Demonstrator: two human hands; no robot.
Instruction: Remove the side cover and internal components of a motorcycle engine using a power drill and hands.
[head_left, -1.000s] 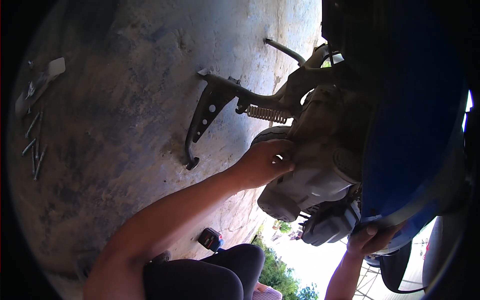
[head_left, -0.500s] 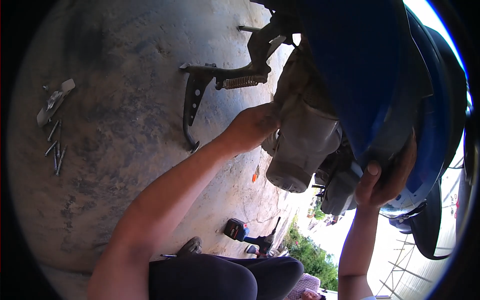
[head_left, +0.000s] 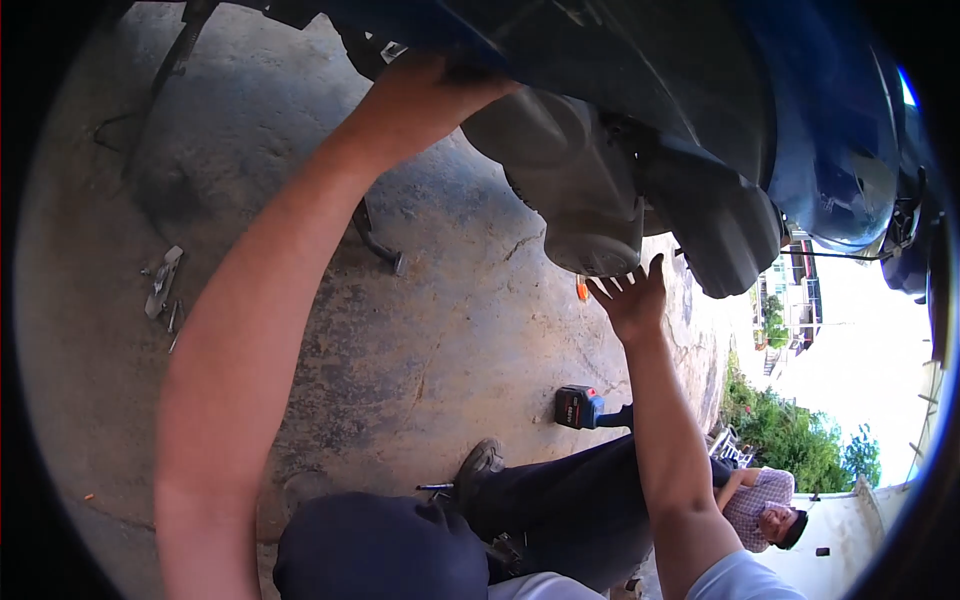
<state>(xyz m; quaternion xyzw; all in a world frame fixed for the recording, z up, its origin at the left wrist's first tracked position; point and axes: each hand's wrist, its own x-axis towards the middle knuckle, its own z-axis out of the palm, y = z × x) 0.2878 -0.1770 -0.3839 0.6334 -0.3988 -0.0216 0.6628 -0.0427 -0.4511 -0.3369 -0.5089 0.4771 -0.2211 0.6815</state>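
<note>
A scooter with blue body panels (head_left: 830, 130) fills the upper part of the head view. Below its dark lower panel hangs a grey engine casing (head_left: 575, 180) with a rounded end. My left hand (head_left: 425, 95) reaches up to the panel's lower edge beside the casing; its fingers are hidden behind the panel. Just under the casing's rounded end is my right hand (head_left: 635, 300), fingers spread and nothing in it. Whether its fingertips touch the casing I cannot tell. A dark ribbed cover (head_left: 715, 220) sits to the right of the casing.
A stand leg (head_left: 378, 240) shows past my left forearm. On the concrete floor lie a metal bracket (head_left: 165, 280), some bolts (head_left: 175, 318), a small orange piece (head_left: 582, 289) and a cordless driver (head_left: 578, 407), partly behind my right arm. Another person (head_left: 757, 500) is at the lower right.
The view has shifted. My right hand has left the blue panel and come to the casing's rounded end, fingers spread. My left hand has moved from the casing's side to the panel edge.
</note>
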